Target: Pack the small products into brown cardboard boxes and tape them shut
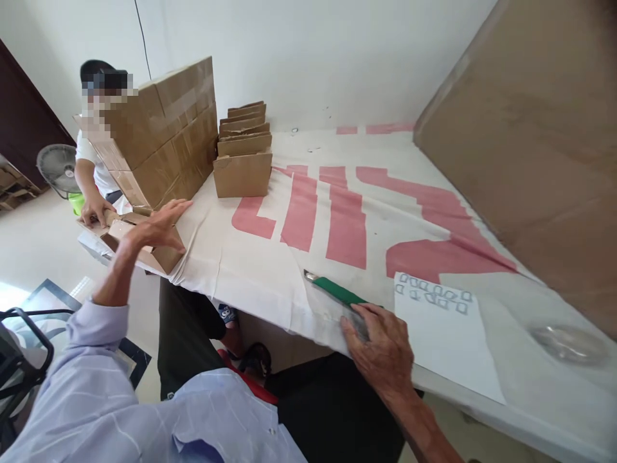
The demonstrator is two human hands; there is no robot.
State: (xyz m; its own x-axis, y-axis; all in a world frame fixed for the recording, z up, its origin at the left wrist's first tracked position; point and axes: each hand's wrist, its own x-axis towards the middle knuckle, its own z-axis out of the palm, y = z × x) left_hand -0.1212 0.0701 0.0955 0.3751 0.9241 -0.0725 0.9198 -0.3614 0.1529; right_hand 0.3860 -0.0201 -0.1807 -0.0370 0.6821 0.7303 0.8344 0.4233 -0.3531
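Note:
My left hand is over a small cardboard box at the table's left end, fingers stretched and spread. It appears to touch the box, though the contact is partly hidden. Near the front edge my right hand lies low on the tabletop, its curled fingers over the rear end of a green utility knife. The knife's metal tip points left and away from me. Just right of that hand, a white sheet of paper carries rows of small drawn box shapes.
Stacked cardboard boxes stand at the back left, beside a row of several upright folded cartons. A co-worker's hand touches the small box's far end. Brown board rises at right; clear tape seems to lie below it.

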